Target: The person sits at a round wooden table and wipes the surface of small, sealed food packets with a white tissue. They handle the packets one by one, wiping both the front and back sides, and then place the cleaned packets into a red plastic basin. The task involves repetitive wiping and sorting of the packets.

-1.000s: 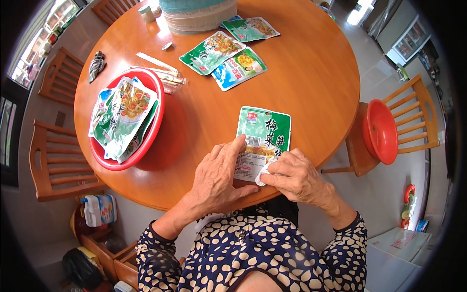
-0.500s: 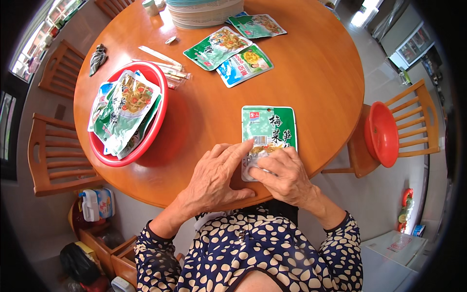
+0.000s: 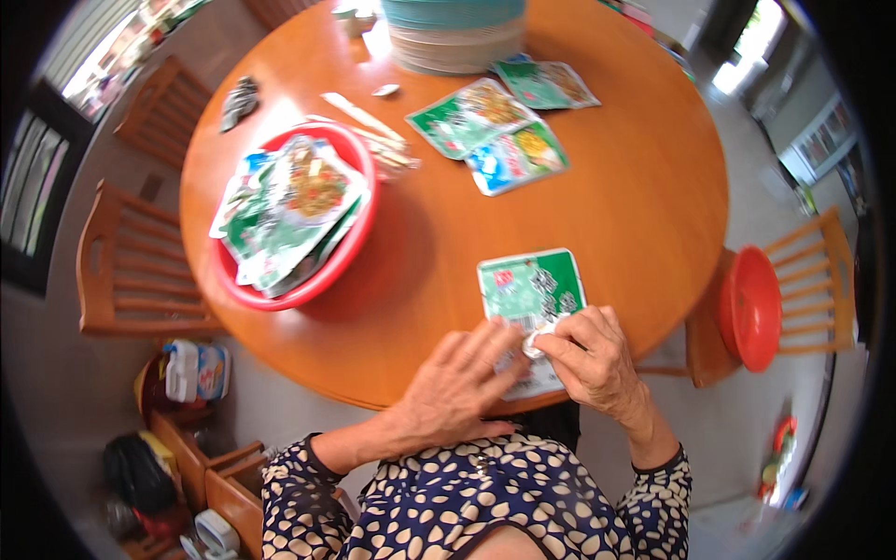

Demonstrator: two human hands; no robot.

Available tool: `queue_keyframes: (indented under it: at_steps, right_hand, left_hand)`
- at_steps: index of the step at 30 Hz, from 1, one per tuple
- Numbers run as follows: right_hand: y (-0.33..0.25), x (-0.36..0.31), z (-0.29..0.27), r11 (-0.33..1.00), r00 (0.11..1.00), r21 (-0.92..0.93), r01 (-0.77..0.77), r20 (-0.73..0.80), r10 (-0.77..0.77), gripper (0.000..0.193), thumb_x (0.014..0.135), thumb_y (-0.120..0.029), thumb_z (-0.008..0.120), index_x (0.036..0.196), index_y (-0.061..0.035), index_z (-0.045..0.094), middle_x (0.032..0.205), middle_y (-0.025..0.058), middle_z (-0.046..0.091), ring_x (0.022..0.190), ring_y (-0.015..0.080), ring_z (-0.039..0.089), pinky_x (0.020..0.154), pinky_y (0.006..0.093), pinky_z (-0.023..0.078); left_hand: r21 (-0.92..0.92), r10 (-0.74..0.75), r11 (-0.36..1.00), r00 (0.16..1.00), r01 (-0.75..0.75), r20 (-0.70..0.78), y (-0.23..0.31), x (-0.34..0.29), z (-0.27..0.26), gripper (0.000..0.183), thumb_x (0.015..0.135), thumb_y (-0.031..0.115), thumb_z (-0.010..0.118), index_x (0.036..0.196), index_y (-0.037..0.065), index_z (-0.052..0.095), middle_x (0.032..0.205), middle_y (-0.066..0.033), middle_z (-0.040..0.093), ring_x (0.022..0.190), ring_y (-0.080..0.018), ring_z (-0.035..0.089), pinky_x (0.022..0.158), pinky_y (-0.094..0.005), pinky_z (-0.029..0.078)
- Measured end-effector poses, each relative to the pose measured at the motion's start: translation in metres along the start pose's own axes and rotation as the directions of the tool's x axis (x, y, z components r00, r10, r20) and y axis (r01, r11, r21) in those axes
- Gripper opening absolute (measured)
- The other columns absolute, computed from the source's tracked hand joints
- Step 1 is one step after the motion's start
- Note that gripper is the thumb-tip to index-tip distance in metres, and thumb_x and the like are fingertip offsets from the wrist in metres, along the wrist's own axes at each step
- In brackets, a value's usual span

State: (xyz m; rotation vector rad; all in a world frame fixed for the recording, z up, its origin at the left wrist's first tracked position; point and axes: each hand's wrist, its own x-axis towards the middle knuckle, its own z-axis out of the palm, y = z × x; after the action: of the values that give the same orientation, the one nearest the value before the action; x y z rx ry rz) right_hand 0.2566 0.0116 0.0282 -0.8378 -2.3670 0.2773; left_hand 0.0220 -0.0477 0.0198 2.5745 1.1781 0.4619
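A green and white flat food pouch (image 3: 511,285) lies on the round wooden table close to its near edge, partly covered by my hands. My left hand (image 3: 459,378) rests over the pouch's lower left side, fingers stretched out and slightly blurred, holding nothing. In my right hand (image 3: 590,362), closed in a pinch above the pouch's lower right part, is a crumpled white tissue (image 3: 539,338). The pouch's lower pictures are hidden behind the fingers and the tissue.
A red basin (image 3: 359,252) piled with similar pouches (image 3: 294,210) stands at left. Wrapped chopsticks (image 3: 378,131) lie beside it. More pouches (image 3: 516,159) and a stack of round trays (image 3: 455,37) sit at the far side. A red bowl (image 3: 752,308) rests on a chair at right.
The view has shifted, so the table items appear lower and farther right. My right hand has lifted the white tissue a little, showing more of it; the left hand still lies over the pouch.
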Motion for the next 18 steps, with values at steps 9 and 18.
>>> queue_keyframes:
  at_steps: [9,18]
  right_hand:
    - [0.034,0.026,0.013,0.995,0.995,-0.069,-0.076,-0.075,0.071,0.024,0.076,-0.002,0.073,0.097,-0.0139,0.072,0.087,0.0001,0.059,0.082,0.0204,0.056,0.072,0.0361,0.039]
    - [0.027,0.029,0.006,0.999,0.988,-0.005,-0.038,-0.148,0.037,0.024,0.078,0.002,0.068,0.099,-0.0075,0.071,0.090,0.0052,0.062,0.090,0.0250,0.061,0.077,0.0400,0.045]
  left_hand:
    - [0.137,0.033,0.990,0.999,-0.031,-0.011,0.008,-0.001,0.010,0.084,0.082,0.055,0.069,0.143,0.003,0.046,0.155,-0.0183,0.038,0.142,-0.0306,0.040,0.111,-0.0435,0.036]
    - [0.164,0.046,0.986,0.982,-0.015,-0.183,0.015,-0.009,0.026,0.067,0.079,0.046,0.077,0.135,0.015,0.058,0.142,-0.0120,0.055,0.131,-0.0282,0.052,0.107,-0.0449,0.040]
